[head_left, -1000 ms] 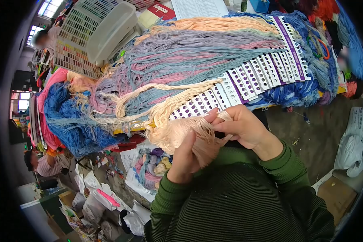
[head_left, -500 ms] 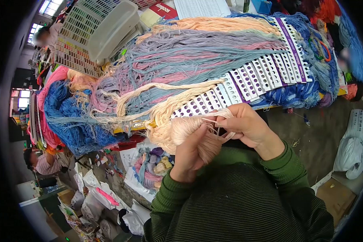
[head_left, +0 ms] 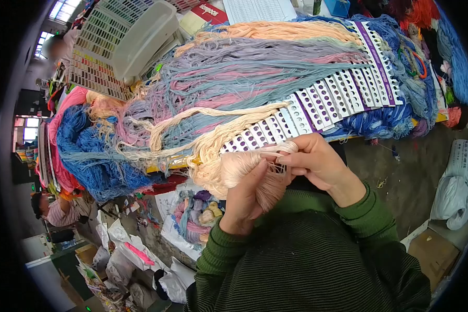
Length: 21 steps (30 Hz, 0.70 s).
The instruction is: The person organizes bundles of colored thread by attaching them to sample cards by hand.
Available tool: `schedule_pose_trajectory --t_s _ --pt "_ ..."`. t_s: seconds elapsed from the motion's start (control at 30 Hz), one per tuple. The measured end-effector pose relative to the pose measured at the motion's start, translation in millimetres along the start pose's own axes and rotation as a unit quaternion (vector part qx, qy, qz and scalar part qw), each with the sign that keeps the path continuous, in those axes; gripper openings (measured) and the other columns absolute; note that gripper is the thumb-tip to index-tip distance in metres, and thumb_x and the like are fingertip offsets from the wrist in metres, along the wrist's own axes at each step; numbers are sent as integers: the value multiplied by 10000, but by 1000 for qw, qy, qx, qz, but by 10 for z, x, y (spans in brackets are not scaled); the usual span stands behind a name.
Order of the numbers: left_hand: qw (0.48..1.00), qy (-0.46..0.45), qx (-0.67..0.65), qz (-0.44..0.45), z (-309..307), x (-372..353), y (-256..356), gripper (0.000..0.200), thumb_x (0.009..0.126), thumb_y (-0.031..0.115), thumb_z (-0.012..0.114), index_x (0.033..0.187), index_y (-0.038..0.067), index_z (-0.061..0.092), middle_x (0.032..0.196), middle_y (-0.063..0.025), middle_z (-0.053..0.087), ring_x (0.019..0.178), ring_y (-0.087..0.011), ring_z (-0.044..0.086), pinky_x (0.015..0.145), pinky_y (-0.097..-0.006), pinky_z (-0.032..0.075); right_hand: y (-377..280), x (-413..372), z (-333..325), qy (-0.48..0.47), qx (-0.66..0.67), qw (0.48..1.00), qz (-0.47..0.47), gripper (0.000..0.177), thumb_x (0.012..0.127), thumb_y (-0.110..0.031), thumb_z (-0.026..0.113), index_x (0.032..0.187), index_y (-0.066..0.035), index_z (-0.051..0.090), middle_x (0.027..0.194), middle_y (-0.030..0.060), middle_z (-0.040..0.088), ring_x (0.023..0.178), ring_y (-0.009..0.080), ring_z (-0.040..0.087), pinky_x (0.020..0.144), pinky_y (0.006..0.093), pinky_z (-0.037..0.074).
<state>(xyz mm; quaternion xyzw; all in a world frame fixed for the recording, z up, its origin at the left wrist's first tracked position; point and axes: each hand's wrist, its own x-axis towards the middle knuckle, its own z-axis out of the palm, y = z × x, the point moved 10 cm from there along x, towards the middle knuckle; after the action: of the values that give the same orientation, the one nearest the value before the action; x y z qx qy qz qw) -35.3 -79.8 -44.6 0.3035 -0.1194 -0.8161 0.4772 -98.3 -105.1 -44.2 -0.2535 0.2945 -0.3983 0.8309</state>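
Note:
A bundled hank of pale pink thread [head_left: 236,167] is in my left hand [head_left: 243,200], the thumb lying across its front. My right hand [head_left: 320,165] pinches loose strands at the hank's right end, fingertips close to my left thumb. Some strands loop between the two hands. Just beyond, cream yarn [head_left: 208,169] hangs over the table's near edge. Rows of white punched thread cards [head_left: 317,106] lie behind my hands, with long strands tied to them.
Lilac, pink and teal yarn [head_left: 234,78] covers the table, with a peach bundle [head_left: 286,32] at the back. Blue yarn [head_left: 91,151] is heaped left. A clear plastic bin [head_left: 145,39] stands by a colour chart [head_left: 96,73]. Another person [head_left: 57,210] is at far left.
My right fingers have shifted slightly on the strands, and the loop below them has drawn in toward the hank. My left hand keeps its hold.

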Motion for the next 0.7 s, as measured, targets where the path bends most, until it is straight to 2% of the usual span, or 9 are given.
schedule_pose_trajectory --t_s 0.17,0.27,0.37,0.43,0.5,0.53,0.63,0.67,0.7 --pt "994 -54 -96 11 -138 -28 121 207 841 183 413 899 -9 465 902 -134 525 816 -223 534 735 -293 444 -406 -53 -52 4 70 986 -149 152 789 -57 488 910 30 521 816 34 509 562 36 410 442 189 374" --pt "882 329 271 201 -1419 -570 1045 180 792 186 450 829 14 490 821 -87 530 762 -197 524 700 -290 435 -981 -232 -174 -74 207 959 -176 125 824 -107 451 866 8 477 846 88 522 511 55 394 452 218 406" --pt "792 405 339 307 -2975 -1529 1739 183 731 179 490 813 18 524 842 -86 550 782 -210 523 725 -319 423 -1461 -375 -808 14 137 969 -203 109 813 -82 451 738 -12 415 707 50 451 518 100 406 722 293 462" --pt "836 394 214 318 -3513 -2072 1725 249 698 176 502 867 -4 530 895 -101 551 796 -205 542 701 -307 449 -1921 -548 -1446 182 41 952 -243 107 801 -45 447 832 57 457 721 77 467 553 175 448 813 315 426" --pt "709 500 403 290 -3245 -2529 1902 318 664 211 528 889 -13 530 903 -117 555 777 -212 553 669 -334 469 -2893 -836 -1955 145 -96 925 -337 150 795 -39 442 848 99 473 767 126 512 712 210 499 769 331 413" --pt "708 512 382 302 -3379 -2678 1945 320 676 213 517 900 -16 521 893 -121 557 766 -214 558 656 -337 475 -3521 -1083 -2276 132 -200 875 -420 143 792 -29 434 829 103 474 765 137 506 751 216 480 740 340 394" --pt "698 437 454 340 -2925 -2557 2344 278 793 185 431 975 -20 478 889 -133 559 760 -219 566 682 -347 476 -3616 -974 -1847 8 -220 898 -382 195 807 -81 414 919 65 476 877 132 493 837 207 467 794 306 372" --pt "424 361 743 372 -1975 -2139 2369 238 793 166 442 936 -10 514 858 -97 571 707 -181 554 763 -332 433 -3610 -919 -1647 -31 -228 902 -366 216 812 -99 407 949 53 476 915 130 489 866 204 463 812 295 364" --pt "342 307 824 331 -1512 -1632 2175 211 753 165 495 885 7 545 813 -63 579 698 -164 549 809 -322 406 -3566 -846 -1437 -69 -236 905 -348 238 817 -116 400 980 40 477 953 128 484 895 202 459 830 283 357"
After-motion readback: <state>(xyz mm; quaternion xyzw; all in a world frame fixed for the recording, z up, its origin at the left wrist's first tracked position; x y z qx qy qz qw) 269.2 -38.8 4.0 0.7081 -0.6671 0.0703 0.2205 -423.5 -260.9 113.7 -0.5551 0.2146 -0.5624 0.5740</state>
